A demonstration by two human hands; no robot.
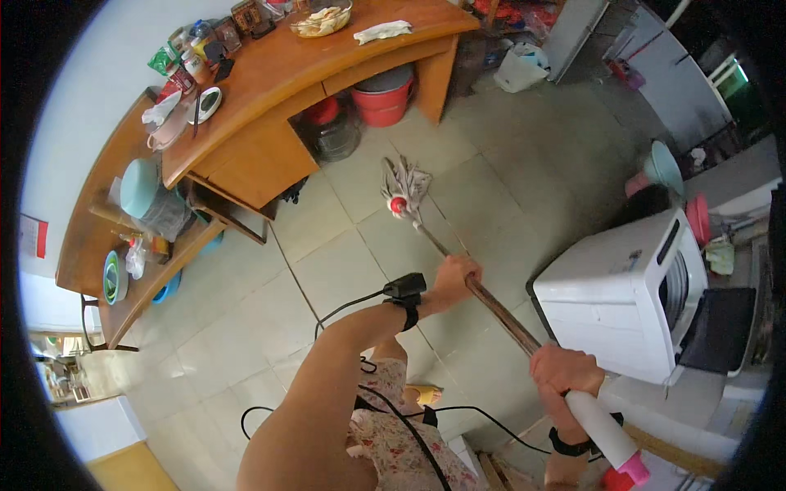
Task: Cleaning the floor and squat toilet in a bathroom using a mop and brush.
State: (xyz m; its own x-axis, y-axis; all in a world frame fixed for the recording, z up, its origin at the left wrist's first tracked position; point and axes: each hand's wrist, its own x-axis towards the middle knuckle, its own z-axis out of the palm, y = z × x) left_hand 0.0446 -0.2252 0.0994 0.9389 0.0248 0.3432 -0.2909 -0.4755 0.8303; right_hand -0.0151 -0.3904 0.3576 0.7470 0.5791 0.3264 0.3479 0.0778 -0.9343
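Observation:
A mop [503, 309] slants across the view from the lower right up to the middle. Its grey-white strands [407, 182] lie on the tiled floor, with a red fitting [398, 205] where they meet the pole. My left hand [457, 275] is closed round the lower part of the brown pole. Higher up the handle, my right hand [566, 368] grips it just below a white sleeve [602, 430] with a pink end cap [634, 470]. Both wrists wear black straps, and a small black device sits on the left one.
A wooden desk [270, 82] curves along the left and back, with dishes and jars on top. Beneath it stand a red bucket [383, 100] and a dark container [334, 135]. To the right is a white washing machine [606, 286], lid open. Black cables [483, 413] hang near my body.

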